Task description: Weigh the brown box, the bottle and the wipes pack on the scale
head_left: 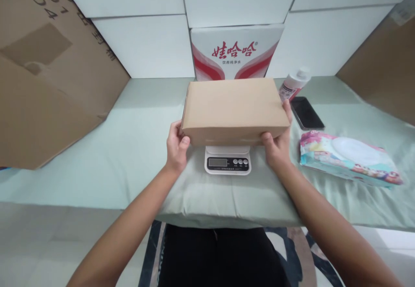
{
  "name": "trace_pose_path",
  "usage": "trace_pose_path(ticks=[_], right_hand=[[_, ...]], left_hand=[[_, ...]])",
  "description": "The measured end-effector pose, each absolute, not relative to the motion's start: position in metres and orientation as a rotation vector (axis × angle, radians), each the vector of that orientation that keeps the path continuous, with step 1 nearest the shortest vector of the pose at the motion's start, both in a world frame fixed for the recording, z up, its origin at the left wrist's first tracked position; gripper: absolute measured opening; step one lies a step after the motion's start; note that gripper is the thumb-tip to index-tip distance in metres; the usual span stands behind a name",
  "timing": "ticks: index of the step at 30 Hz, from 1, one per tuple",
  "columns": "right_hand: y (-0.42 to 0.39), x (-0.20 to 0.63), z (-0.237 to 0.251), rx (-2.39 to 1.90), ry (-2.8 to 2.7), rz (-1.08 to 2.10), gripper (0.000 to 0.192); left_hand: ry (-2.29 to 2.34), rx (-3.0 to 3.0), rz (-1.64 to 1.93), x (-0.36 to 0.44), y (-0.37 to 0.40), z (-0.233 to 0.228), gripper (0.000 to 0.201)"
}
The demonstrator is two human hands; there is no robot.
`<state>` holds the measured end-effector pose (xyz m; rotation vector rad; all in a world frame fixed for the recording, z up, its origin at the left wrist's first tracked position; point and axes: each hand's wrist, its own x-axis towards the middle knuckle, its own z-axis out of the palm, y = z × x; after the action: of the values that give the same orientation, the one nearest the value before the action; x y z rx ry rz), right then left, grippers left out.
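Plain brown rectangular cardboard box [234, 107], closed, unmarked on its visible faces: centre of frame, held by both ends over a small white digital kitchen scale [228, 160]. Whether the box rests on the scale platform cannot be told; the box hides most of the scale, leaving only its dark blank display and three round buttons.

Left hand [177, 147]: fingers clamped on the box's left end, thumb on the front face. Right hand [278, 144]: fingers clamped on the right end, thumb in front, fingertips along the side.

Pale green cloth-covered desk [129, 148]: carries all items.

White carton with red swooshes [236, 51], upper centre behind the box: red characters "娃哈哈", with a smaller grey line beneath, possibly "饮用纯净水"; lower part hidden.

White plastic bottle with pink label [294, 83], right of the box: label print too small to read.

Black smartphone [307, 113], screen dark, just beside the right hand.

Pastel-printed soft pack of wipes [348, 158], right of frame: print unreadable.

Large brown cardboard sheet [48, 71], upper left: cut-off black digits, "304" legible.
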<state>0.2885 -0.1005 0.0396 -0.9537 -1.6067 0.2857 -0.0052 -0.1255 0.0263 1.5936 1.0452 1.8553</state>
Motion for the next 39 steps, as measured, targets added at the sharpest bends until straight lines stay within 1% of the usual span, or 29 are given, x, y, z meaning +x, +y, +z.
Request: trace_pose_path(ticks=[5,8,13,17,21,30,33,35,39], right_hand=[[-0.101,0.289,0.039,-0.980,-1.602,0.283,0.088],[-0.096,0.297,0.039,-0.970,-1.483,0.279,0.084],[-0.089,0.306,0.038,-0.926,-1.323,0.324,0.071],[-0.093,0.303,0.039,-0.949,-1.376,0.329,0.070],[-0.100,0.298,0.047,-1.011,-1.477,0.268,0.069],[-0.107,0.295,0.053,-1.031,-1.554,0.243,0.067],[-0.109,0.294,0.059,-1.028,-1.571,0.253,0.064],[-0.106,0.290,0.070,-1.030,-1.593,0.271,0.066],[-0.066,0.270,0.087,-0.974,-1.617,0.424,0.074]], left_hand=[[1.063,1.596,1.821,-0.011,-0.124,0.023,0.061],[1.099,1.547,1.866,-0.022,-0.121,0.028,0.064],[1.211,1.400,1.987,-0.041,-0.117,0.036,0.059],[1.203,1.425,1.942,-0.039,-0.117,0.035,0.062],[1.131,1.460,1.868,-0.031,-0.121,0.034,0.067],[1.055,1.436,1.801,-0.022,-0.123,0.024,0.067],[1.020,1.456,1.823,-0.022,-0.121,0.033,0.061],[0.996,1.460,1.859,-0.023,-0.111,0.044,0.058],[0.965,1.370,1.833,-0.030,-0.059,0.064,0.069]])
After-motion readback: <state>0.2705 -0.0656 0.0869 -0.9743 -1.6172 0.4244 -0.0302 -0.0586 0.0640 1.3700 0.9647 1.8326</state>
